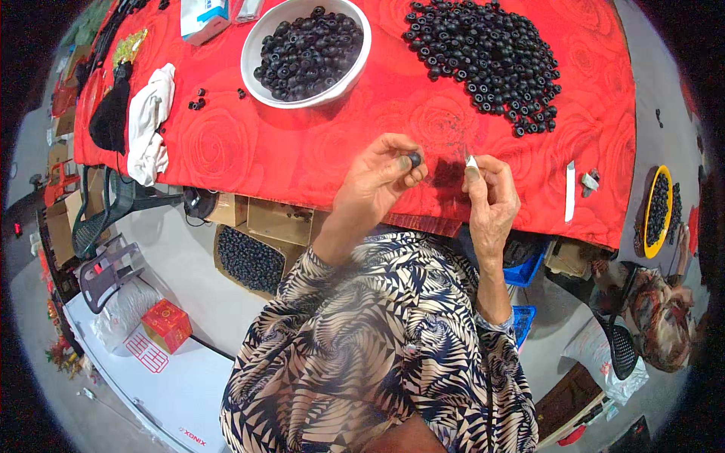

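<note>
The work is judged to be under way and incomplete: 1 dark round piece [414,159] is in hand above the near part of the red-covered tabletop [302,151], in the left hand [381,174], whose fingers are closed on it in a pinch. The right hand [493,200], apart from it and to the right, has its fingers pinched on a small white-tipped item [472,161], the nature of which cannot be told. On the far right of the tabletop a large heap [491,53] of similar pieces lies loose; left of it, also far, a white bowl [360,62] holds another large quantity, with several strays [198,103] to its left. Which lot is finished and which is outstanding cannot be established from this view; given the size of both, a considerable amount is judged to remain. A further batch of dark pieces [249,260] sits below the near edge, and more lie in a yellow tray [650,251] at right, beyond the tabletop; their status is likewise undetermined
</note>
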Demonstrator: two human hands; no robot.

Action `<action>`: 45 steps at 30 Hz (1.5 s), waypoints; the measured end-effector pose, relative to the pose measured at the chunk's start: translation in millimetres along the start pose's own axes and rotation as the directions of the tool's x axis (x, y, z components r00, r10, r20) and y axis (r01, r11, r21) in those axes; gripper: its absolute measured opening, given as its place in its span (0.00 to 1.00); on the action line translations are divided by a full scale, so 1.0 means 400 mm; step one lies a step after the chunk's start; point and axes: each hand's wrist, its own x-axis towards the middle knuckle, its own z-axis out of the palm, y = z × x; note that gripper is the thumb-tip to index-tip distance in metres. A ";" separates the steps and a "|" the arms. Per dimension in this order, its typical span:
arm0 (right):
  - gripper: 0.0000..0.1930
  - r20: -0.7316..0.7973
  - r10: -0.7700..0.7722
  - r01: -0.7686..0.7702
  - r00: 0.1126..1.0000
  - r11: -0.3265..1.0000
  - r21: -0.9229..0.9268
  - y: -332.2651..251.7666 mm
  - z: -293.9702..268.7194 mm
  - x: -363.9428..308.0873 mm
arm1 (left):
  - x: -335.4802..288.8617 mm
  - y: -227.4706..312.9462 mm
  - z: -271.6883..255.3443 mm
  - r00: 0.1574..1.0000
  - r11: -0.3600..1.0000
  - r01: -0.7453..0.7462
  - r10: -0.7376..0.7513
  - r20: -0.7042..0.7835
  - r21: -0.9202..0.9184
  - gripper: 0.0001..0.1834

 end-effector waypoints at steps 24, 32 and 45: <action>0.07 -0.016 0.016 -0.017 1.000 0.995 -0.101 0.004 0.005 0.016 | -0.011 0.035 0.046 0.989 0.949 -0.145 0.135 0.058 0.280 0.13; 0.07 -0.015 -0.070 0.069 0.997 0.995 -0.076 0.032 0.014 0.026 | -0.032 0.037 0.007 0.957 0.922 -0.285 0.291 0.015 0.262 0.09; 0.07 -0.023 -0.048 0.047 0.999 0.998 -0.049 0.016 0.011 0.017 | -0.065 0.138 0.031 0.862 0.774 -0.431 0.506 -0.044 0.464 0.12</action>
